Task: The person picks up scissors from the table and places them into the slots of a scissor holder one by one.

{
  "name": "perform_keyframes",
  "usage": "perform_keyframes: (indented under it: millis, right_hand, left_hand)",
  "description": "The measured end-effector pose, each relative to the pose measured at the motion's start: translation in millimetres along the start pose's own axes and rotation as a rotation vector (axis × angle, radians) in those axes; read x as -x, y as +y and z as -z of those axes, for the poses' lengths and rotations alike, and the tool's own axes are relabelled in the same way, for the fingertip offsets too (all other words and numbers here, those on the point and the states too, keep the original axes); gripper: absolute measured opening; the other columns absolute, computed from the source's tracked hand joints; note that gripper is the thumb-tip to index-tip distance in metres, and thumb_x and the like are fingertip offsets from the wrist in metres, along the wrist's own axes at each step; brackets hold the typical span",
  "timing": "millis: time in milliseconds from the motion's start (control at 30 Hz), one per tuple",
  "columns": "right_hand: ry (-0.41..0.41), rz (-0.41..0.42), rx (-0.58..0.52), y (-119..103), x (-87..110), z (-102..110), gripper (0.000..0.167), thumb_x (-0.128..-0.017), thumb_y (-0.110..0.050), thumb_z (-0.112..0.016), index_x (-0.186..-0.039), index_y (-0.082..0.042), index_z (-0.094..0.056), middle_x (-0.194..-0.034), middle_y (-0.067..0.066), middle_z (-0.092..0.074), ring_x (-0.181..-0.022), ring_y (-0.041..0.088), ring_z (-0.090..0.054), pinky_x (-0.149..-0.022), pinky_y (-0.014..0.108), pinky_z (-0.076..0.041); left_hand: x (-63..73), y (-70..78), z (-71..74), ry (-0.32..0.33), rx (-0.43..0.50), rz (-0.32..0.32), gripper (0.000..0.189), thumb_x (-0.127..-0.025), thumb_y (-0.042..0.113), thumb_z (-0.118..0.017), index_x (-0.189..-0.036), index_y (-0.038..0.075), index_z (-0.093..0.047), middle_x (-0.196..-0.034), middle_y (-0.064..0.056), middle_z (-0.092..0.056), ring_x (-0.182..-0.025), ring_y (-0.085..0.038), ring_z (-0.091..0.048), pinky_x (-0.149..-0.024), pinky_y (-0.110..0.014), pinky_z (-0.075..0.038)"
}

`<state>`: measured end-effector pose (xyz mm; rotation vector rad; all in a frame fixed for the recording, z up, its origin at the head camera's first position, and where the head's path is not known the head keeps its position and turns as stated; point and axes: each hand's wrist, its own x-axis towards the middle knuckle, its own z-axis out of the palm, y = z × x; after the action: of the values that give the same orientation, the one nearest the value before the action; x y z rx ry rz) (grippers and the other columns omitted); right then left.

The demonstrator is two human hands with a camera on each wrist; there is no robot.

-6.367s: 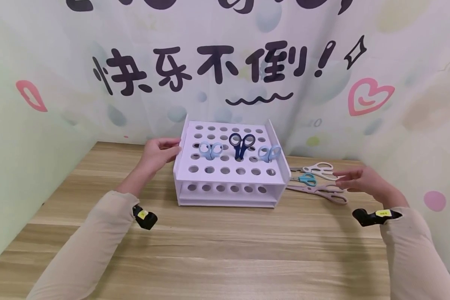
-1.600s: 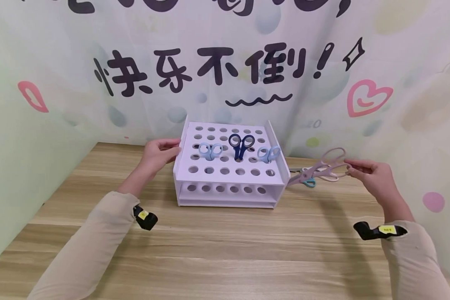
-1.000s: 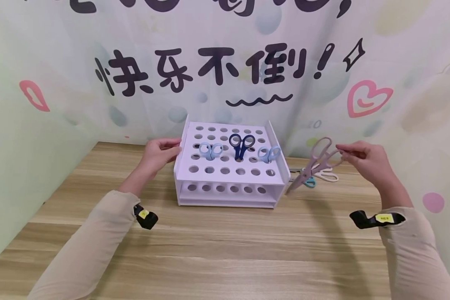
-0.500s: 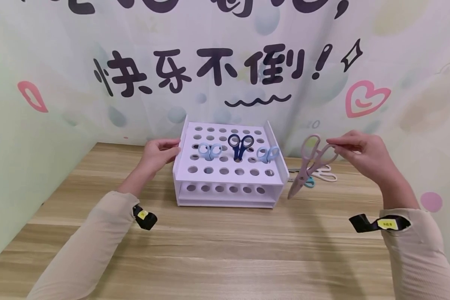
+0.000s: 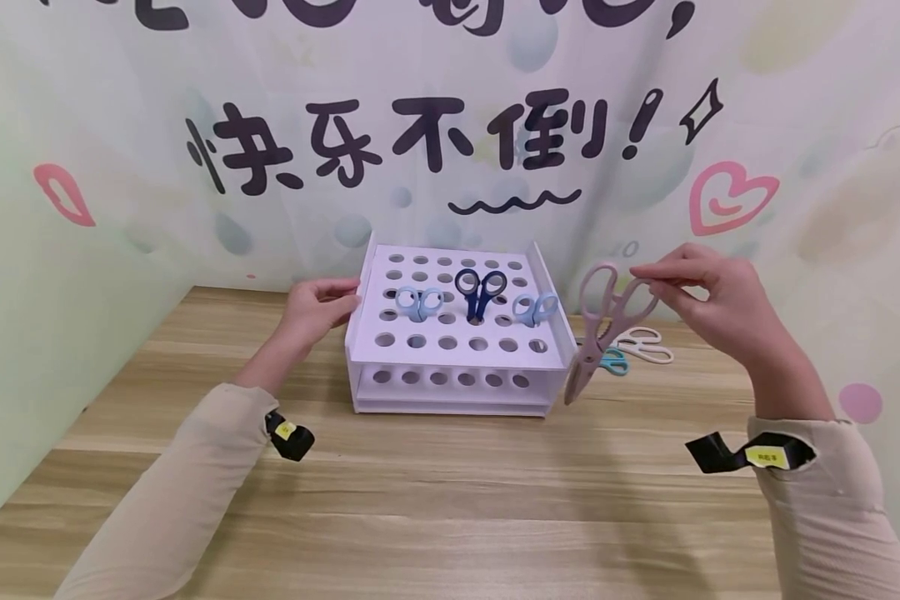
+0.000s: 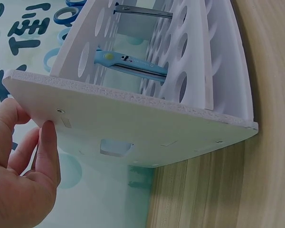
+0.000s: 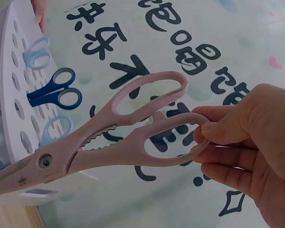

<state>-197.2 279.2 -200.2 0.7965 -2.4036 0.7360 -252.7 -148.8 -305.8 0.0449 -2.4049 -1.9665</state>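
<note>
Scissors count: six. One pink pair (image 5: pixel 592 350), aloft just off right front corner of one white rack (image 5: pixel 461 357), blades slanting down and left; gap to rack hard to judge. Pinched by one handle loop between thumb and fingers of right hand (image 5: pixel 720 296), handles spread. Three standing in rack holes (image 5: pixel 477 343), handles up: one dark blue pair (image 5: pixel 475 310), one light blue pair at left (image 5: pixel 418 312), one light blue pair at right (image 5: pixel 528 315). Two lying on wooden table (image 5: pixel 450 500) right of rack: one white pair (image 5: pixel 633 343), one teal pair (image 5: pixel 613 362), blades mostly hidden behind rack and pink pair. At left side panel (image 6: pixel 99 114), left hand (image 5: pixel 311 312), thumb and fingers fairly straight, touching; some fingers overlapped in head view. Six holes across front row up top, six more in visible row below; some farther back blocked by handles. Two black straps (image 5: pixel 300 443), one per wrist, labels too small to read. Pink blade tips cut off in right wrist view, dark blue loops in left wrist view. Top line of writing (image 5: pixel 320 18) cropped.
</note>
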Motion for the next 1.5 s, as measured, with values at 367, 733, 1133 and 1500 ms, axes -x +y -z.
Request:
perform_keyframes:
  millis: [367, 733, 1133, 1500]
  right_hand:
    - [0.049, 0.078, -0.005, -17.5, -14.4, -0.6, 0.027, -0.075, 0.015, -0.065, -0.097, 0.001, -0.071, -0.08, 0.002, -0.061, -0.074, 0.0, -0.049, -0.053, 0.013, -0.036]
    - [0.111, 0.09, -0.005, -30.1, -33.0, 2.8, 0.026, -0.076, 0.014, -0.065, -0.097, 0.0, -0.071, -0.083, 0.005, -0.063, -0.08, -0.002, -0.052, -0.063, 0.007, -0.042]
    - [0.205, 0.043, -0.029, -32.8, -47.2, 3.0, 0.021, -0.079, 0.01, -0.063, -0.096, 0.001, -0.071, -0.083, -0.006, -0.061, -0.082, 0.001, -0.051, -0.073, 0.007, -0.045]
    - [0.222, 0.0, -0.082, -27.0, -64.5, -6.9, 0.021, -0.081, 0.008, -0.062, -0.098, 0.0, -0.071, -0.083, -0.003, -0.061, -0.081, 0.005, -0.052, -0.074, 0.009, -0.046]
  left_hand:
    - [-0.2, 1.4, -0.7, -0.003, -0.008, 0.006, 0.041, -0.089, 0.01, -0.058, -0.129, 0.002, -0.052, -0.12, -0.015, -0.053, -0.101, -0.02, -0.054, -0.083, -0.026, -0.051]
    - [0.9, 0.7, -0.3, 0.001, -0.003, 0.009, 0.042, -0.088, 0.009, -0.058, -0.129, 0.002, -0.051, -0.12, -0.015, -0.053, -0.101, -0.019, -0.053, -0.082, -0.024, -0.051]
    - [-0.4, 1.0, 0.1, 0.0, -0.002, 0.008, 0.042, -0.088, 0.01, -0.058, -0.129, 0.002, -0.051, -0.121, -0.016, -0.053, -0.102, -0.019, -0.053, -0.083, -0.025, -0.051]
    - [-0.5, 1.3, 0.3, -0.003, -0.006, 0.01, 0.041, -0.089, 0.01, -0.058, -0.129, 0.002, -0.052, -0.118, -0.015, -0.053, -0.097, -0.016, -0.055, -0.082, -0.024, -0.051]
